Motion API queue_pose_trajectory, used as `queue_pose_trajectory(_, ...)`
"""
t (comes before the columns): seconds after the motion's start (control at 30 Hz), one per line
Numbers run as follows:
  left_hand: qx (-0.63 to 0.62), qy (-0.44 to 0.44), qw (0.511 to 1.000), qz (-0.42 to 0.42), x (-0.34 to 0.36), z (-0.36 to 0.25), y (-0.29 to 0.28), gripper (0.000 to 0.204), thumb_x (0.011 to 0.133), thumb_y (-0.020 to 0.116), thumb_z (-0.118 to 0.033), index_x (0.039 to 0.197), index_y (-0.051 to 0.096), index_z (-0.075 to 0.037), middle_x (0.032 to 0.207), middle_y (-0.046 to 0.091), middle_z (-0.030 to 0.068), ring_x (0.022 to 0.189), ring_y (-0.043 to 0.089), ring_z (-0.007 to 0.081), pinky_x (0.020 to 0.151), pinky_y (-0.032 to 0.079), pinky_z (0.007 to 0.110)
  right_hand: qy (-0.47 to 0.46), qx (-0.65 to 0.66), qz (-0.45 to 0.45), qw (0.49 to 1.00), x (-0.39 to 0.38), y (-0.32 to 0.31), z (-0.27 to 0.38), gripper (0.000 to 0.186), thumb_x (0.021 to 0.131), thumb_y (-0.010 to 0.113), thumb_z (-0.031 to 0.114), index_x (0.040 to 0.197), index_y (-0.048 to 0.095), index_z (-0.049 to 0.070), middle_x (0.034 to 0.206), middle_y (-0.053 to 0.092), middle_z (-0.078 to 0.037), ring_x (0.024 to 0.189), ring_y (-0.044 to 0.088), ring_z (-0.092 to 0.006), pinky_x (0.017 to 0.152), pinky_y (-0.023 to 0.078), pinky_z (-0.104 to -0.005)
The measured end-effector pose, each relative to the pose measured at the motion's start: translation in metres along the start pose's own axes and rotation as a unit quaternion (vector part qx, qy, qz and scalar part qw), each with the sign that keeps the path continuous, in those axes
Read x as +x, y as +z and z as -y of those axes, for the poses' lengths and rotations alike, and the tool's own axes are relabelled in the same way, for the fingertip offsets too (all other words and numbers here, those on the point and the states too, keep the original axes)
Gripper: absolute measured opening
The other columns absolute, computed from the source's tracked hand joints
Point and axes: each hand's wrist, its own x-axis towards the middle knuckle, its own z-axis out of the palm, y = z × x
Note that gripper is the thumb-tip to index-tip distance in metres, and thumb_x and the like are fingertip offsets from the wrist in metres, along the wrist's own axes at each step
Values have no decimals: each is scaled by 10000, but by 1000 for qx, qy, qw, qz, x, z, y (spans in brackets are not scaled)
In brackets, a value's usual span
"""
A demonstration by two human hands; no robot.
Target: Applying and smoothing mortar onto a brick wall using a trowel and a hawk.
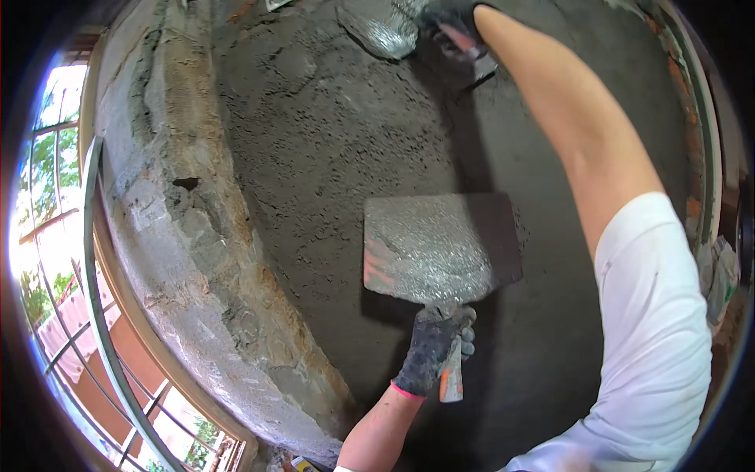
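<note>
My left hand [429, 346], in a dark glove with a pink cuff, is closed around the handle of a wide flat plastering blade [440, 244]. The handle's orange-tipped end sticks out below the fist. Wet grey streaks and a shadow cover the blade's face, which lies in front of the dark plastered wall [346, 134]. At the top, my gloved right hand [454, 31] reaches far up, closed on a trowel's handle. Beside it is a shiny wet, silvery patch [385, 35], seemingly the trowel's blade; its upper part is cut off by the frame.
Left of the plaster runs a rough concrete edge [197, 220] with chipped, brownish patches. Beyond it, a window with a metal grille [67, 236] lets in bright light. Exposed brick and a pale frame [708, 141] border the right side, with a crumpled pale bag [720, 275] below.
</note>
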Motion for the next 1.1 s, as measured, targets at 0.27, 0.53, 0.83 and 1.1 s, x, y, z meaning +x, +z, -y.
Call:
queue_pose_trajectory(0.27, -25, 38, 999, -5, -32, 6, -31, 156, 829, 632, -87, 953, 583, -6, 724, 563, 35, 560, 534, 107, 472, 477, 266, 55, 68, -16, 996, -96, -75, -69, 240, 860, 464, 248, 661, 491, 117, 570, 431, -10, 459, 410, -143, 440, 367, -304)
queue_pose_trajectory(0.53, -25, 0, 1000, -12, -70, 20, -67, 180, 815, 640, -81, 973, 570, -30, 677, 554, 47, 531, 544, 138, 454, 476, 282, -86, 223, 118, 964, -21, 54, -1, 226, 879, 467, 297, 721, 485, 136, 580, 435, 12, 496, 442, -168, 483, 399, -369)
queue_pose_trajectory(0.83, 20, -39, 999, -27, -85, 43, -87, 87, 813, 643, -80, 856, 595, -22, 625, 548, 33, 475, 511, 138, 448, 424, 274, 18, 22, 45, 999, 2, 151, 57, 238, 890, 488, 366, 899, 611, 163, 771, 549, 3, 669, 510, -146, 626, 438, -361)
queue_pose_trajectory(1.1, -87, -24, 995, -36, -64, 60, -70, 124, 815, 638, -87, 899, 585, -13, 634, 539, 47, 510, 536, 153, 454, 458, 290, -288, -407, 104, 861, -67, 131, 2, 179, 822, 533, 234, 891, 628, 99, 720, 624, -70, 623, 598, -209, 569, 495, -363)
